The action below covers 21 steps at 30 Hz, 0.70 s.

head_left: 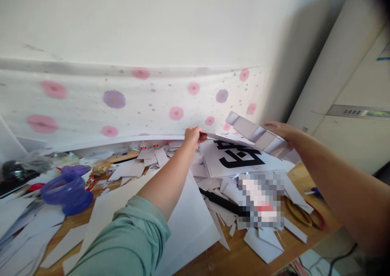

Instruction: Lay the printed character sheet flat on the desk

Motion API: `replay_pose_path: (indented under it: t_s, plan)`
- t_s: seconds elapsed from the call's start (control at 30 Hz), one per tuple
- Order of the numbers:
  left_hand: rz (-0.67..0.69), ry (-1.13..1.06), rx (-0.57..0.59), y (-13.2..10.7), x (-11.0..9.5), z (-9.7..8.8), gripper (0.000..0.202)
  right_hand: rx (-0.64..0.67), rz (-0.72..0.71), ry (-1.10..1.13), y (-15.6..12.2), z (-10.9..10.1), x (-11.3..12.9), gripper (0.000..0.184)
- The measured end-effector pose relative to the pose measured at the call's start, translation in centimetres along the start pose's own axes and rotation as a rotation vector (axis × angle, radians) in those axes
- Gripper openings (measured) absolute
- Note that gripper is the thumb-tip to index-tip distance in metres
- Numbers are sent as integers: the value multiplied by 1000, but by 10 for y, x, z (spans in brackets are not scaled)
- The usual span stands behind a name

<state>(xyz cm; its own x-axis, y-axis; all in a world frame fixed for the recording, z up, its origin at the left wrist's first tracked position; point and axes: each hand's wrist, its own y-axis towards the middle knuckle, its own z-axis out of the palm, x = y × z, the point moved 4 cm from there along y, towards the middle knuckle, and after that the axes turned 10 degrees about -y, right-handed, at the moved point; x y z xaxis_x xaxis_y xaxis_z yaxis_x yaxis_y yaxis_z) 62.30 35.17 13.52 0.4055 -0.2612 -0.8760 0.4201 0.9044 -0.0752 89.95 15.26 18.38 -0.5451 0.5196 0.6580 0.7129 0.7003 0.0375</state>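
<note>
The long white folded paper (250,129) is up over the messy table (205,260). It slants, one end up to the left, the other down to the right, by the right hand (282,130). I cannot tell if those fingers grip it. The left hand (194,136) pinches a white sheet (227,138).

A flat white paper sheet printed with bold black characters (240,156) lies toward the rear edge of the wooden desk (213,261), right of centre. A thin, stiff white panel (224,138) is positioned above its rear part, viewed nearly edge-on. A white, ridged, folded card strip (251,129) is raised near the desk's rear right corner, sloping down rightward.
</note>
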Motion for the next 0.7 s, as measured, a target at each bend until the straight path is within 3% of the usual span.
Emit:
replay_pose_path:
  t_s: [0.2, 0.43, 0.53, 0.7]
  plan:
    - [-45, -59, 21, -3, 51, -12, 30, 83, 3, -35, 11, 5, 4, 65]
    - [22, -88, 46, -7, 111, -29, 35, 148, 10, -23, 20, 36, -12, 69]
    - [80, 40, 98, -4, 124, -28, 34, 176, 8, -43, 23, 54, -19, 71]
    - [203, 470, 251, -3, 130, -26, 33, 109, -19, -160, 35, 72, -26, 71]
